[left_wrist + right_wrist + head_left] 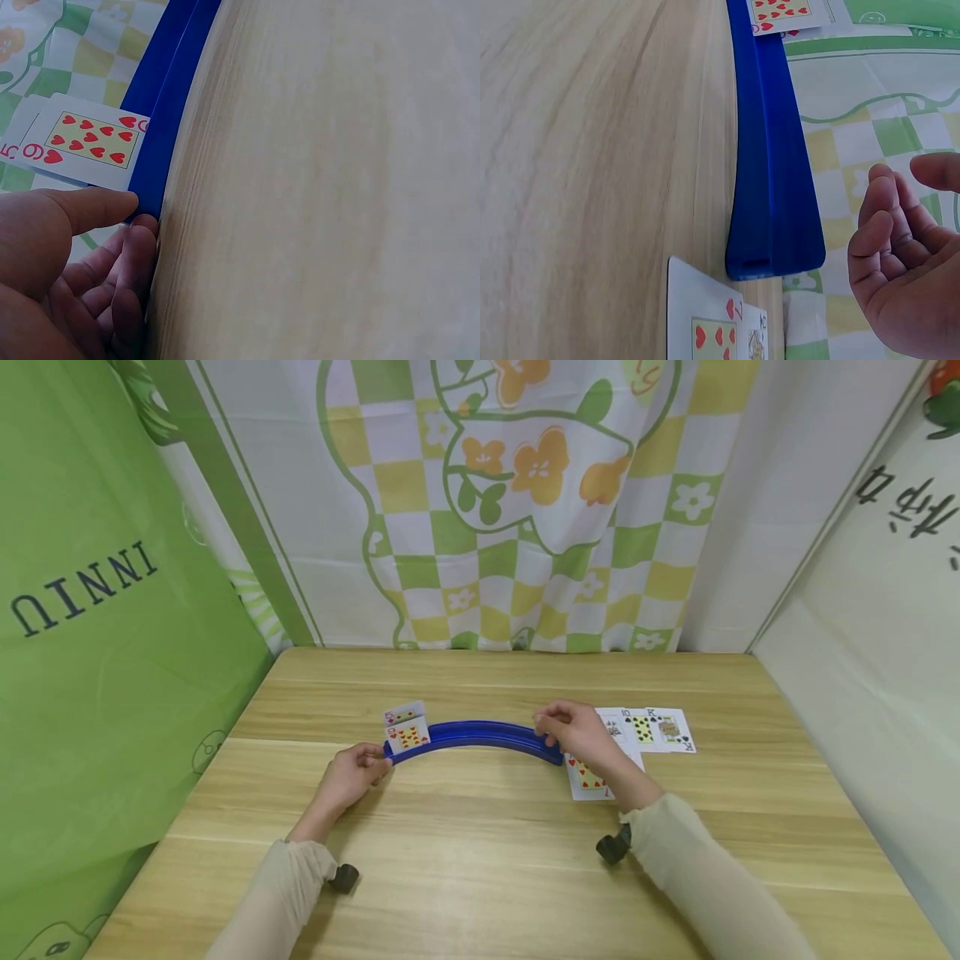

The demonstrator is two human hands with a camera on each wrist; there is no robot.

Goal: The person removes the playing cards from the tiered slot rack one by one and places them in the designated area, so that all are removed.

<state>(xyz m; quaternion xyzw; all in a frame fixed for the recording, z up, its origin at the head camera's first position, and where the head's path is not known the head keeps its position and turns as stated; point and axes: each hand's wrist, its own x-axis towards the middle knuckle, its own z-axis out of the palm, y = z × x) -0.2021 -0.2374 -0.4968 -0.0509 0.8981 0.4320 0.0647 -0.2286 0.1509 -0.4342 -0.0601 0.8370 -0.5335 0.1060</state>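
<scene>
A curved blue playing card holder [480, 733] lies on the wooden table. My left hand [352, 777] pinches its left end; thumb and fingertip meet at that corner in the left wrist view. Beside this hand, a nine of hearts [94, 139] stands in the holder, with a red five [405, 713] behind it. My right hand [588, 743] hovers at the holder's right end, fingers loosely curled and holding nothing, as the right wrist view shows. Partly under this forearm in the head view lies a seven of hearts [587, 783].
Right of the holder, a ten of spades [641, 729] and a black king [670, 732] lie face up, next to a partly hidden queen [758, 341]. A patterned curtain [517, 585] hangs behind the table [480, 877]; a green cloth [112, 677] hangs at the left.
</scene>
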